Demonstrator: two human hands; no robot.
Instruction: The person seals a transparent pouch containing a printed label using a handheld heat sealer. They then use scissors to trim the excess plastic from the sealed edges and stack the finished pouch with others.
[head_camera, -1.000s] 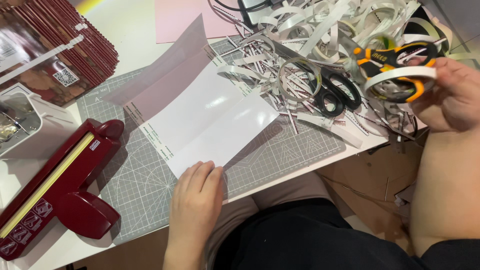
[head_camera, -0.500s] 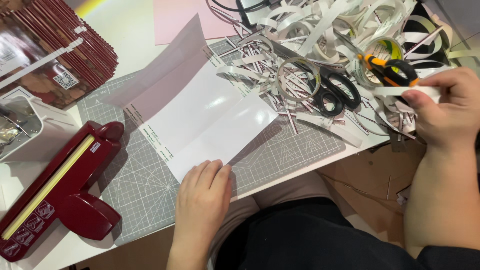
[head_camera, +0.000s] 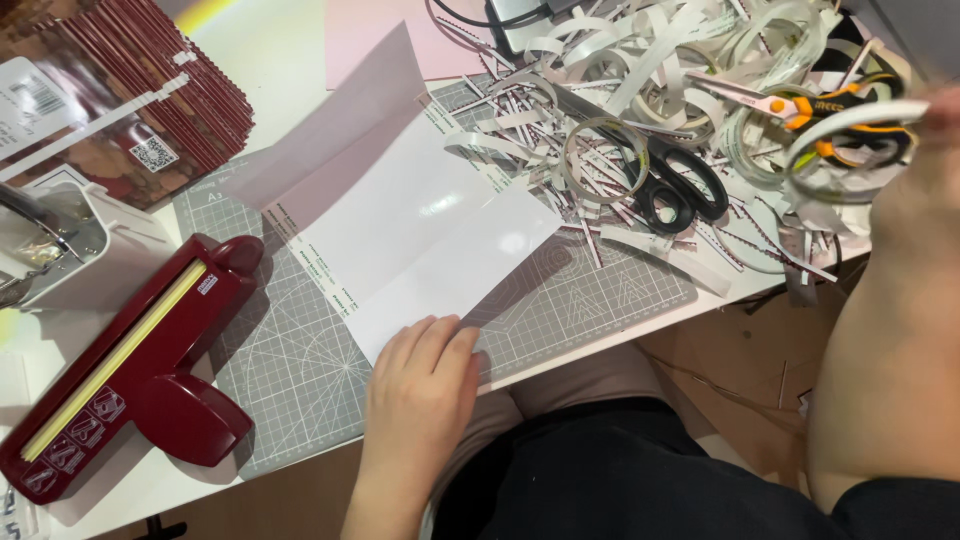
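Two hands are at work over the grey cutting mat (head_camera: 300, 380). The left hand (head_camera: 420, 395) lies flat, fingers spread, pressing the near corner of a folded white sheet (head_camera: 420, 230) on the worktop. The right hand (head_camera: 925, 190) is raised at the frame's edge with a white paper strip (head_camera: 850, 125) looped at its fingertips; I cannot tell how tightly it grips. Black scissors (head_camera: 680, 185) rest among paper scraps.

Bare cutting mat (head_camera: 300, 370) lies open between the red punch (head_camera: 130, 365) and the folded sheet (head_camera: 420, 230). To the right, paper strips (head_camera: 640, 90), black scissors (head_camera: 670, 180) and orange scissors (head_camera: 830, 110) crowd the worktop (head_camera: 270, 50). A box stack (head_camera: 130, 90) blocks the far left.
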